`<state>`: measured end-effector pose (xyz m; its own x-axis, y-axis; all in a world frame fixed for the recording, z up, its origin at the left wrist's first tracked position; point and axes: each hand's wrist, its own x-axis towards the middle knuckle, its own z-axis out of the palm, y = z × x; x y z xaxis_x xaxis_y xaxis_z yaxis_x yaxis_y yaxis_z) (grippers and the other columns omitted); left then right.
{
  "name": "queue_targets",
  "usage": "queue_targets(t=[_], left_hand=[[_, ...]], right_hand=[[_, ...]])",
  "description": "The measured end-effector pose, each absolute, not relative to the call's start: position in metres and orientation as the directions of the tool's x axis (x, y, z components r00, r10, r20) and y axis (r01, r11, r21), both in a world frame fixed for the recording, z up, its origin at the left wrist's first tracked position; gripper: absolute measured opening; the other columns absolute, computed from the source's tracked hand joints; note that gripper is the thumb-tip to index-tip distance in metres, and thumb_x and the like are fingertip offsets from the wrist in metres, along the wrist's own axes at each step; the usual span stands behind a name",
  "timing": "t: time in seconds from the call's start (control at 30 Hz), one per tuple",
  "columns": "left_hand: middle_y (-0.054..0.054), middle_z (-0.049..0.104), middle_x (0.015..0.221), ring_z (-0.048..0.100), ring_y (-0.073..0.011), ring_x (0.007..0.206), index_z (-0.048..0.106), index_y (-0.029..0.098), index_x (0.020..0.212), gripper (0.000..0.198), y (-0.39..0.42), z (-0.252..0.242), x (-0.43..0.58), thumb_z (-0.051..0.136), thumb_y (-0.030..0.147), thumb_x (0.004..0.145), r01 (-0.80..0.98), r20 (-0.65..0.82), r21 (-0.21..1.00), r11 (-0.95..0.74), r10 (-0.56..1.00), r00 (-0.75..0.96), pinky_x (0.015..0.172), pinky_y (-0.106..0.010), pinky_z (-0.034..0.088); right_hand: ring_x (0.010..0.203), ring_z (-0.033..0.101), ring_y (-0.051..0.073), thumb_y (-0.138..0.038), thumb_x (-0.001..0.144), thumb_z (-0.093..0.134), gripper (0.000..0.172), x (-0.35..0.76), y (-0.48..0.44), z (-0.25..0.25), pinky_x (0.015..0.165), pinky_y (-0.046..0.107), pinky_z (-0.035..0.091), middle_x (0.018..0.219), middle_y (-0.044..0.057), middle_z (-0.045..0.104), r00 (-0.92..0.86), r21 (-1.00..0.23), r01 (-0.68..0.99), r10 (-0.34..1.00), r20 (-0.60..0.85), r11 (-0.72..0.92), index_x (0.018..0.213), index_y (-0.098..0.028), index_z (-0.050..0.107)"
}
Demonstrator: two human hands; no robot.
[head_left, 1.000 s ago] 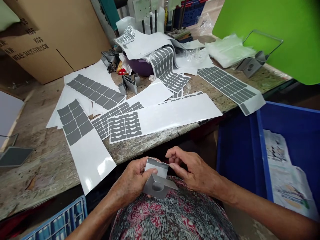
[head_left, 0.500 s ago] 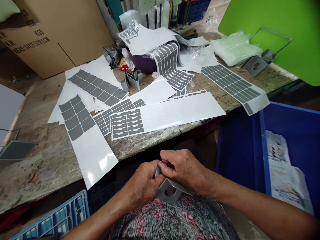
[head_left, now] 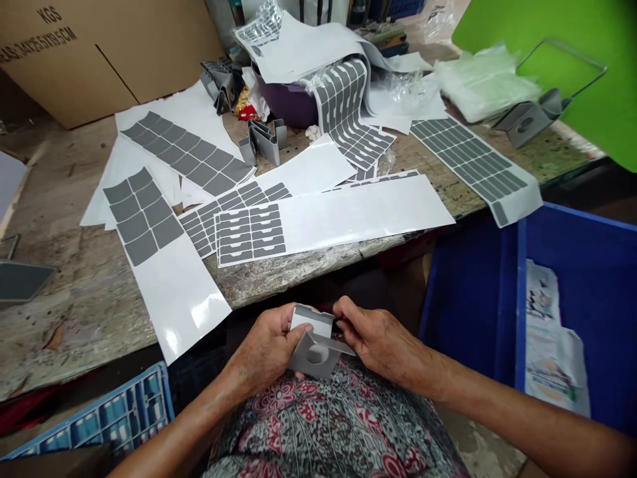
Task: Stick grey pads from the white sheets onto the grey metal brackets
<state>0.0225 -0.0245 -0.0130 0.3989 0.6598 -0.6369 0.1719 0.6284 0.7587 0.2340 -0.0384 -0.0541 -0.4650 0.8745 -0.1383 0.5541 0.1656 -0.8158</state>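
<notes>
My left hand (head_left: pixel 269 345) is closed around the left side of a bent grey metal bracket (head_left: pixel 326 366) with a round hole, its thumb on the inner face. The bracket is held above my patterned clothing, folded in several angles, with a paler strip along its upper flap. My right hand (head_left: pixel 383 342) is curled at the bracket's right end, thumb and fingers pinched at its edge. The fingertips of that hand are partly hidden. In front, on the table, sheets of grey stickers (head_left: pixel 144 222) lie on white backing, some of them partly used.
Similar bent brackets (head_left: pixel 263 143) stand on the worn wooden table (head_left: pixel 64 292). A purple bowl (head_left: pixel 286 103) sits under backing sheets. Clear plastic bags (head_left: pixel 485 83) lie near a green board (head_left: pixel 587 40). Blue bins (head_left: pixel 520 299) are at right, a blue crate (head_left: pixel 124 418) at lower left.
The bracket has tilted and turned so its upper flap now shows. My right hand has moved apart from my left, toward the bracket's right end. The view has shifted slightly.
</notes>
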Motion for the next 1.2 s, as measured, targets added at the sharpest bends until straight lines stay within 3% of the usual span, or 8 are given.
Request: queue_targets(t=[0.13, 0.27, 0.37, 0.6, 0.83, 0.93, 1.03, 1.2], left_hand=[[-0.001, 0.066, 0.071, 0.054, -0.0107, 0.052, 0.064, 0.014, 0.107, 0.036, -0.019, -0.015, 0.016, 0.066, 0.038, 0.08, 0.11, -0.615, 0.78, 0.616, 0.725, 0.31, 0.046, -0.02, 0.043], [-0.001, 0.065, 0.073, 0.057, -0.011, 0.055, 0.064, 0.016, 0.104, 0.035, -0.02, -0.019, 0.017, 0.068, 0.042, 0.08, -0.005, -0.551, 0.81, 0.586, 0.765, 0.332, 0.053, -0.021, 0.045], [0.0, 0.064, 0.074, 0.057, -0.0102, 0.056, 0.065, 0.018, 0.101, 0.033, -0.02, -0.017, 0.019, 0.071, 0.04, 0.078, 0.004, -0.542, 0.821, 0.571, 0.777, 0.319, 0.054, -0.021, 0.045], [0.0, 0.061, 0.065, 0.054, -0.0095, 0.052, 0.064, 0.016, 0.086, 0.027, -0.014, -0.01, 0.02, 0.074, 0.039, 0.075, 0.029, -0.627, 0.748, 0.663, 0.692, 0.357, 0.05, -0.02, 0.04], [-0.003, 0.065, 0.067, 0.058, -0.0126, 0.051, 0.065, 0.015, 0.095, 0.032, -0.014, -0.022, 0.018, 0.068, 0.044, 0.081, 0.012, -0.591, 0.763, 0.646, 0.691, 0.416, 0.049, -0.022, 0.043], [-0.005, 0.07, 0.081, 0.064, -0.0143, 0.064, 0.065, 0.019, 0.113, 0.033, -0.016, -0.023, 0.01, 0.061, 0.039, 0.087, -0.047, -0.579, 0.752, 0.658, 0.692, 0.431, 0.061, -0.025, 0.049], [-0.006, 0.071, 0.108, 0.065, -0.0186, 0.094, 0.062, 0.024, 0.127, 0.043, -0.015, -0.017, -0.003, 0.064, 0.033, 0.085, -0.069, -0.518, 0.76, 0.646, 0.667, 0.535, 0.084, -0.028, 0.049], [-0.006, 0.053, 0.143, 0.048, -0.0281, 0.13, 0.061, 0.032, 0.132, 0.044, -0.004, 0.007, -0.013, 0.054, 0.048, 0.092, 0.069, -0.326, 0.924, 0.376, 0.68, 0.657, 0.103, -0.039, 0.04]], right_hand=[[0.043, 0.048, 0.01, -0.026, 0.094, 0.041, 0.011, 0.226, -0.045, -0.059, 0.045, 0.02, 0.036, 0.061, -0.004, 0.059, -0.416, -0.931, 0.308, 0.852, -0.317, -0.195, 0.093, -0.021, 0.051], [0.05, 0.055, 0.01, -0.033, 0.093, 0.046, 0.02, 0.204, -0.047, -0.053, 0.05, 0.02, 0.042, 0.063, -0.002, 0.06, -0.504, -0.944, 0.067, 0.806, -0.312, -0.323, 0.089, -0.017, 0.058], [0.05, 0.055, 0.011, -0.039, 0.094, 0.046, 0.027, 0.188, -0.05, -0.053, 0.047, 0.021, 0.042, 0.069, -0.001, 0.06, -0.426, -0.947, -0.014, 0.859, -0.284, -0.32, 0.094, -0.017, 0.061], [0.044, 0.052, 0.011, -0.033, 0.097, 0.042, 0.027, 0.181, -0.055, -0.053, 0.046, 0.02, 0.04, 0.051, -0.004, 0.053, -0.389, -0.989, 0.128, 0.913, -0.123, -0.079, 0.083, -0.019, 0.061], [0.041, 0.048, 0.009, -0.044, 0.1, 0.038, 0.034, 0.186, -0.057, -0.053, 0.043, 0.019, 0.039, 0.053, -0.005, 0.052, -0.374, -0.988, 0.096, 0.916, -0.146, -0.118, 0.095, -0.018, 0.059], [0.04, 0.045, 0.008, -0.052, 0.099, 0.036, 0.04, 0.191, -0.056, -0.058, 0.042, 0.017, 0.038, 0.053, -0.005, 0.053, -0.401, -0.966, 0.005, 0.884, -0.24, -0.26, 0.084, -0.019, 0.053], [0.04, 0.045, 0.006, -0.057, 0.094, 0.043, 0.042, 0.2, -0.048, -0.063, 0.04, 0.016, 0.037, 0.055, -0.004, 0.055, -0.48, -0.924, -0.077, 0.826, -0.295, -0.375, 0.08, -0.018, 0.051], [0.034, 0.045, 0.006, -0.051, 0.08, 0.063, 0.038, 0.21, -0.021, -0.065, 0.033, 0.014, 0.032, 0.049, -0.004, 0.057, -0.782, -0.809, -0.034, 0.519, -0.344, -0.586, 0.068, -0.017, 0.054]])
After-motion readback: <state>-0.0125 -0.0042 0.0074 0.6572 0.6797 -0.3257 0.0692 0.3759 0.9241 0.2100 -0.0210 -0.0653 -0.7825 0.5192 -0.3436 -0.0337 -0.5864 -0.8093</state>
